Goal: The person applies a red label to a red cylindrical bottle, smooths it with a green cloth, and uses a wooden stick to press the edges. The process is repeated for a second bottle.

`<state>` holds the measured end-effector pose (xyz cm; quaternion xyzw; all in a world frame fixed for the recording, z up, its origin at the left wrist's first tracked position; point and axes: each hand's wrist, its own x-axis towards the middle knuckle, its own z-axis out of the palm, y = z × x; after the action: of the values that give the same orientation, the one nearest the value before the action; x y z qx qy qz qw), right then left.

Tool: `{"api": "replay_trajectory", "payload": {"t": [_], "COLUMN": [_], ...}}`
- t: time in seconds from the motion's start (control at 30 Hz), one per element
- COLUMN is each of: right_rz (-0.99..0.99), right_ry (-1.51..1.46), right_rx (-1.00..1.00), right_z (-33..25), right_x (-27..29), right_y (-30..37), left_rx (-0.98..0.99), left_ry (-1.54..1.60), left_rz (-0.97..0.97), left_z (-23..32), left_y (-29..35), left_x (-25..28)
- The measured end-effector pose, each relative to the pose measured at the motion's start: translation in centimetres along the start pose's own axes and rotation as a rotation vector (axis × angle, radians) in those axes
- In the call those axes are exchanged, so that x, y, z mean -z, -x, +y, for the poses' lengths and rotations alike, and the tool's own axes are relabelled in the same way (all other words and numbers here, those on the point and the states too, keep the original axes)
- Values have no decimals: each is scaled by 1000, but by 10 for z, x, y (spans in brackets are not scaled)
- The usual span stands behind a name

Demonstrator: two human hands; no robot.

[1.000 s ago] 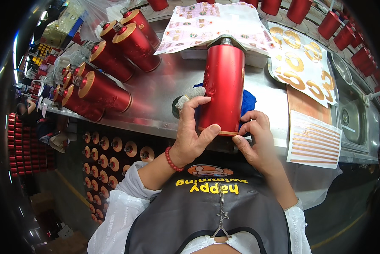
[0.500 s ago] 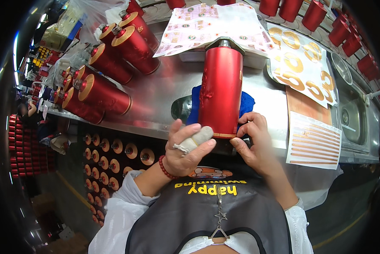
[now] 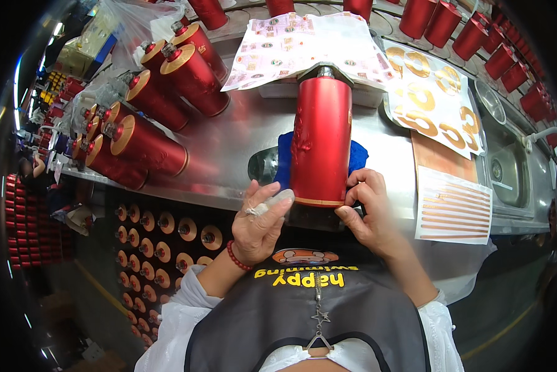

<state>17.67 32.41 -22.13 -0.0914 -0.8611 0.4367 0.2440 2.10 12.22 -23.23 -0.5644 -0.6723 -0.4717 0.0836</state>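
Our left hand [image 3: 253, 229] is half open, fingers bent, just beside the bottle [image 3: 320, 136]; whether its pale wrap [image 3: 277, 201] is worn or held, we cannot tell. Our right hand [image 3: 370, 214] has thumb and bent fingers near together at the bottle's gold rim [image 3: 319, 203]; we cannot tell how firmly they pinch. The red bottle lies neck away from us, with blue cloth [image 3: 358, 157] showing either side. A strip sheet [image 3: 423, 229] lies to the right; farther off is a ring sheet [image 3: 400, 93].

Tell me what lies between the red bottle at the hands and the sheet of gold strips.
The head view shows the right hand by the bottle, part of a blue cloth, then metal tabletop.
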Motion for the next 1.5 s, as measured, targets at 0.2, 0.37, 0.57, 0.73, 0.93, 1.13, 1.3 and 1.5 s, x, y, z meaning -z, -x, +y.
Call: {"api": "replay_trajectory", "payload": {"t": [0.2, 0.37, 0.57, 0.73, 0.93, 1.13, 1.3, 1.5], "right_rz": [21, 42, 174, 68, 0, 95, 182, 179], "right_ry": [-4, -14, 196, 440, 456, 407, 427, 355], "right_rx": [16, 59, 80, 191, 313, 354, 321, 120], "right_z": [3, 3, 5, 0, -36, -31, -14, 64], "right_x": [-4, -8, -21, -16, -7, 14, 51, 96], "right_y": [2, -1, 2, -2, 7, -25, -89, -221], "left_rx": [-409, -595, 386, 1066, 916, 387, 315, 299], "left_ry": [-279, -242, 450, 1454, 1393, 840, -53, -439], "left_rz": [-145, -200, 74, -252, -413, 260, 509, 555], "left_z": [1, -1, -42, -86, -85, -44, -77, -122], "left_y": [-34, -61, -119, -185, -176, -146, -132, -126], "left_x": [7, -8, -27, -60, -30, 116, 142, 128]}}
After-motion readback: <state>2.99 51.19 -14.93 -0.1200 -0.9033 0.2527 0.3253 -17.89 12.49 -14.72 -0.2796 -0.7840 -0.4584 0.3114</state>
